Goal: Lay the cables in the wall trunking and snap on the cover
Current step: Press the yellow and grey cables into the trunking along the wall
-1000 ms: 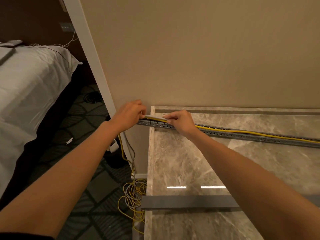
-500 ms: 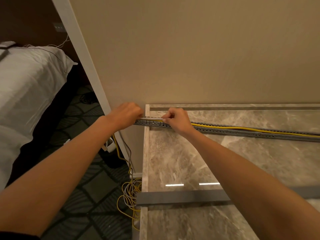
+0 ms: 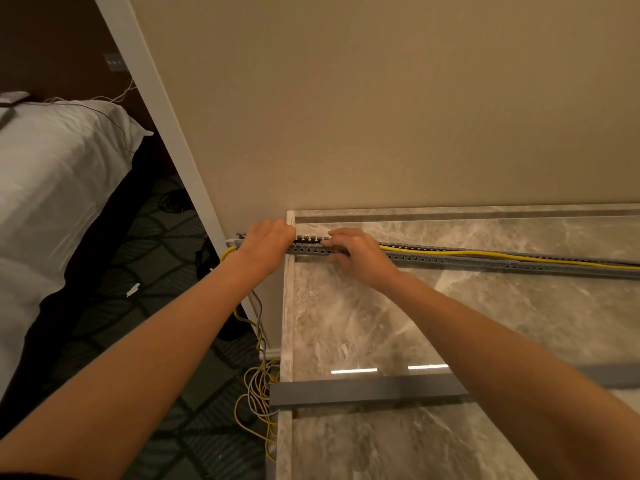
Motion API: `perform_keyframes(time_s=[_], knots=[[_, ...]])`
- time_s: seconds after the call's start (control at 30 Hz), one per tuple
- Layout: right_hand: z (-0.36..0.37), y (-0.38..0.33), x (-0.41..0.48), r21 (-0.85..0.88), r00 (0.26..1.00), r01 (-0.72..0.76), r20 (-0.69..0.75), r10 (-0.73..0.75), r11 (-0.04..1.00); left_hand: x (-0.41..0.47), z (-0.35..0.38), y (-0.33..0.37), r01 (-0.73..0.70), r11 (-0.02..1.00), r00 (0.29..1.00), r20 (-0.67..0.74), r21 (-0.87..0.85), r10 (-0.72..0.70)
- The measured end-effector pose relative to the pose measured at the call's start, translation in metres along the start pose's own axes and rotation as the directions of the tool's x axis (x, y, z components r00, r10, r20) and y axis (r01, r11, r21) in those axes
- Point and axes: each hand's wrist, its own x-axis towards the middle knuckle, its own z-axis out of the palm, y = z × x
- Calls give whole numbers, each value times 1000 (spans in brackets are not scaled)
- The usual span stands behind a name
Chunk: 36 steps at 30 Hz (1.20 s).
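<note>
Trunking (image 3: 485, 264) of grey slotted plastic lay on the marble worktop (image 3: 485, 323), close to the beige wall (image 3: 381, 116) and almost parallel to it. Its left end went over the left edge of the worktop, and its right part ran out of the picture. One yellow cable (image 3: 450, 251) lay inside the channel on the right side and followed it to the right border.

Both hands were at the left end of the trunking, near each other but not touching. The left hand (image 3: 266, 244) was closed over the overhanging end with curled fingers. The fingertips were hidden, so I cannot tell if it also held a cable there. A yellow loop came out just beside its wrist. The right hand (image 3: 360, 252) was over the channel, just inside the worktop edge. Its bent fingers reached the far wall of the trunking and the thumb was at the near wall, so it gripped the trunking. Between the two hands the slots of the channel were visible.

The cover (image 3: 363, 389), a plain grey strip, lay flat on the worktop well apart from the trunking, nearer to the person, partly under the right forearm. Loose cables (image 3: 258, 389), yellow and grey, hung down from the left end and lay in coils on the patterned floor (image 3: 162, 244). On the left stood a bed (image 3: 52, 202) with white linen.
</note>
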Motion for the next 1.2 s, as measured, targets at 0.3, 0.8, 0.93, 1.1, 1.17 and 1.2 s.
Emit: perform_keyframes(time_s=[0.3,0.8,0.93,1.1,1.17,1.2], knots=[[-18,32,-23,-6,983,-159,-91,158,987,2,-11,35,7,1000,999,-33,-18,-7],[-34,65,-53,-116,975,-205,-109,193,972,19,-30,89,-32,994,996,-87,-108,23],[-50,85,-79,-197,961,-254,-164,224,947,23,-31,107,-21,995,997,-77,-93,14],[-73,123,-108,-292,929,-335,-261,263,896,30,-51,161,-141,981,984,-128,-131,124],[-81,136,-115,-282,914,-380,-265,309,881,36,-61,184,-205,969,973,-140,-137,186],[-86,143,-118,-277,908,-392,-268,321,877,39,-64,195,-233,962,966,-146,-143,212]])
